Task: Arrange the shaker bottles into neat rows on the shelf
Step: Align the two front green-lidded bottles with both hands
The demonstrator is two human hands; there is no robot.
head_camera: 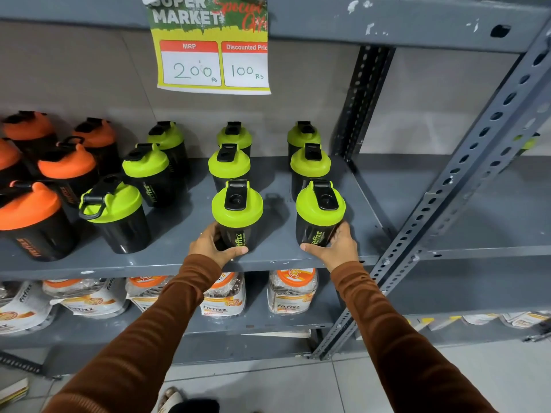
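Head view: left hand (212, 245) clamped around one green-lidded shaker bottle (237, 214), right hand (337, 244) around its neighbour (319, 213).

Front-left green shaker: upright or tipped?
Tilted. The front-left green shaker leans left, off line with the upright green shakers held by both hands; its carry loop hangs forward.

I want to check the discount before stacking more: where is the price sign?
In the head view the price sign hangs top centre from the upper shelf edge, above the rear green-lidded shaker bottles.
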